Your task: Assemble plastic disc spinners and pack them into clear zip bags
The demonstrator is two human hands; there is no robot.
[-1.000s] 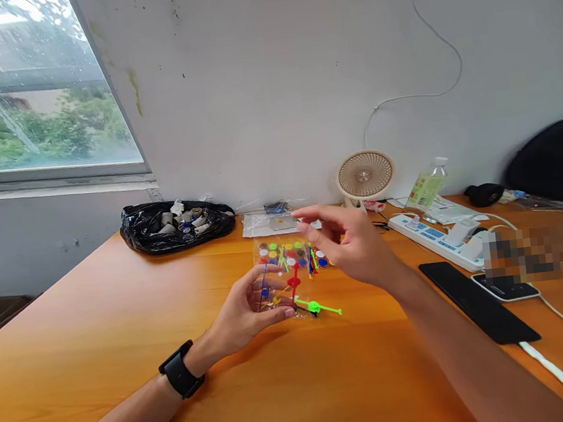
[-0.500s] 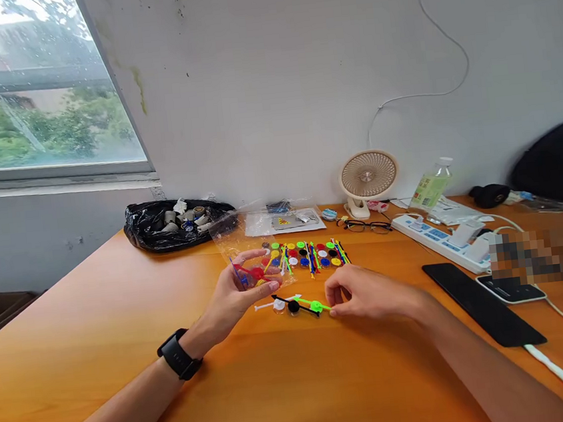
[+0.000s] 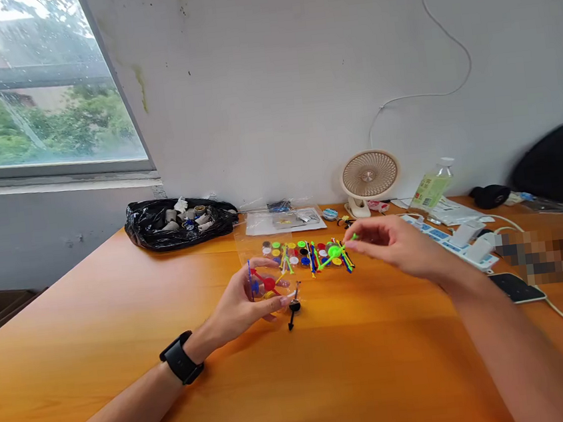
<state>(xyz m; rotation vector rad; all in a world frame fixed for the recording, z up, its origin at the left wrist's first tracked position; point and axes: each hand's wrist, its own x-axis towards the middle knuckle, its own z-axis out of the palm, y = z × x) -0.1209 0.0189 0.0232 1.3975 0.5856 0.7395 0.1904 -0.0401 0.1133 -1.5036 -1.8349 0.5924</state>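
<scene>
My left hand [image 3: 235, 303] has its fingers curled round several arrow spinners with clear round bases; a red spinner [image 3: 268, 283] and a blue spinner [image 3: 254, 286] show between them. Just past the thumb, a black spinner [image 3: 295, 306] lies on the table. A bit of white by the thumb tip is too small to tell. Raised on the right, my right hand [image 3: 390, 243] pinches a green spinner [image 3: 334, 252] by one end of its arrow. Behind it lie rows of coloured discs [image 3: 293, 261] and bundles of plastic arrows [image 3: 311, 256], partly covered by the green spinner.
A black plastic bag [image 3: 147, 232] with scraps stands back left. Along the back are a white sheet [image 3: 257, 224], a small fan [image 3: 369, 175] and a bottle [image 3: 433, 188]. A power strip [image 3: 483, 262] with cables runs along the right, beside my right forearm.
My right hand has lifted the green spinner off the table, up and to the right. The black spinner has turned. My left hand has moved slightly, and the white spinner is mostly hidden.
</scene>
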